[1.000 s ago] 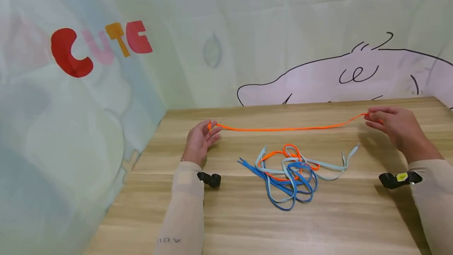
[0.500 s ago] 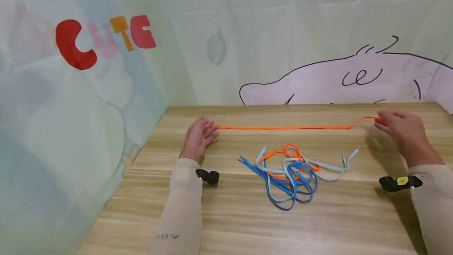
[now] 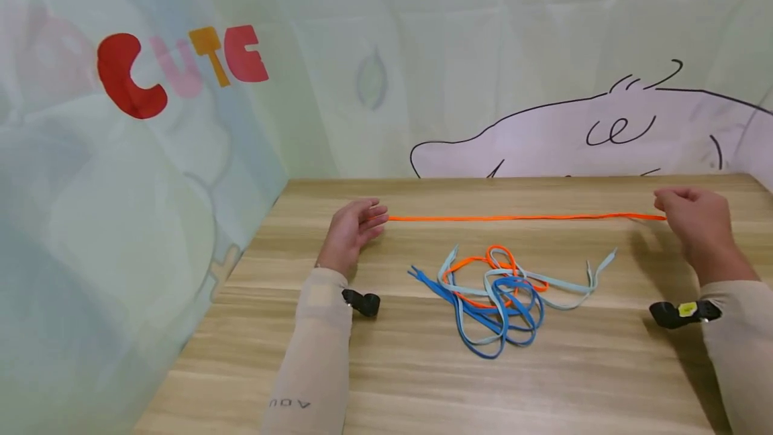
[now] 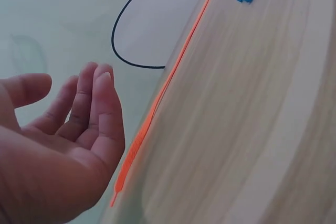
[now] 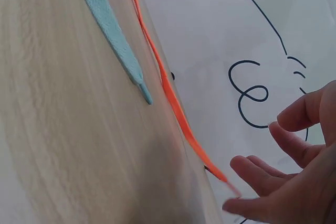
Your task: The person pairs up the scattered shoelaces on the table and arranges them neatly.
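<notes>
Orange lace (image 3: 513, 218): flat weave, narrow tips, laid nearly straight across centre-right of the head view on the wood-grain surface (image 3: 423, 388), above a tangle of blue, pale-blue and orange laces (image 3: 512, 280). Wall lettering (image 3: 187, 84), upper left, reads "CUTE". Sleeve print (image 3: 290, 403), lower left, only partly legible; yellow label (image 3: 687, 309), right, too small to read. Left hand (image 3: 352, 230): fingers loosely bent, thumb apart, holding nothing; lace end just beside, lower left of left wrist view. Right hand (image 3: 700, 223): fingers spread, nothing gripped; lace tip right at lowest fingertip, can't tell if touching.
</notes>
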`<action>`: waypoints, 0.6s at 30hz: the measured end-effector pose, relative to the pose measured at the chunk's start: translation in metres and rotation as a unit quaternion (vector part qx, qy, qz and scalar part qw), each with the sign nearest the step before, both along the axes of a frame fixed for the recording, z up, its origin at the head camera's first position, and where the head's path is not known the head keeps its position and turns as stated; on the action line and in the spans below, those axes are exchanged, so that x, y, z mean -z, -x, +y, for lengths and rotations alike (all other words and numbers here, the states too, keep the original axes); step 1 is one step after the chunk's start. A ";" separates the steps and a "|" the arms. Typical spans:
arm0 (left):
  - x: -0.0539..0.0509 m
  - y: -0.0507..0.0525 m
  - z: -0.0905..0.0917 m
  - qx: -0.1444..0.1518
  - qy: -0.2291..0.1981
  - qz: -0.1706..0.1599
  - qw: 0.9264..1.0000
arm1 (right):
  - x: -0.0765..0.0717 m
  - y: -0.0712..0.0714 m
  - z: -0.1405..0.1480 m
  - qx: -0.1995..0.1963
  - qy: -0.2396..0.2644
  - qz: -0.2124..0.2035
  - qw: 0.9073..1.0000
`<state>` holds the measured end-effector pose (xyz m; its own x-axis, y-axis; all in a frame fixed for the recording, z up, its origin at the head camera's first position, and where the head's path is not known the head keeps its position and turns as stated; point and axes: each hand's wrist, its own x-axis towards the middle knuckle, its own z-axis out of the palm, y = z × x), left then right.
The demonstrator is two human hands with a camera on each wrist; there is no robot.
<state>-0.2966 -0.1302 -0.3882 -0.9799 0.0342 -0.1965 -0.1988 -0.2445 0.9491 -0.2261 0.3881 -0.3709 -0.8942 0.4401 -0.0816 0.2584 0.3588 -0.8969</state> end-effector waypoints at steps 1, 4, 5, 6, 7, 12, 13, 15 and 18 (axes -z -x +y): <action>-0.001 -0.001 0.002 0.004 0.008 0.000 1.000 | 0.000 0.000 0.000 0.002 -0.006 0.000 1.000; -0.002 -0.003 0.008 0.021 0.031 -0.003 0.999 | 0.000 -0.001 -0.003 0.008 -0.017 0.002 1.000; -0.003 -0.004 0.011 0.031 0.044 0.001 0.999 | 0.000 -0.001 -0.005 0.006 -0.012 0.003 1.000; -0.003 -0.005 0.014 0.043 0.054 0.004 0.998 | -0.001 -0.001 -0.007 0.001 -0.006 0.004 1.000; -0.004 -0.006 0.017 0.056 0.066 0.009 0.996 | -0.002 -0.001 -0.008 -0.005 -0.003 0.006 1.000; -0.005 -0.011 0.033 0.134 0.125 0.044 0.982 | -0.004 0.001 -0.022 -0.053 -0.015 0.019 0.998; -0.005 -0.012 0.036 0.147 0.135 0.049 0.979 | -0.005 0.001 -0.026 -0.061 -0.025 0.025 0.997; -0.006 -0.014 0.043 0.166 0.163 0.057 0.971 | -0.006 0.001 -0.033 -0.078 -0.036 0.038 0.996; -0.007 -0.016 0.053 0.185 0.195 0.061 0.961 | -0.009 0.000 -0.045 -0.105 -0.048 0.062 0.991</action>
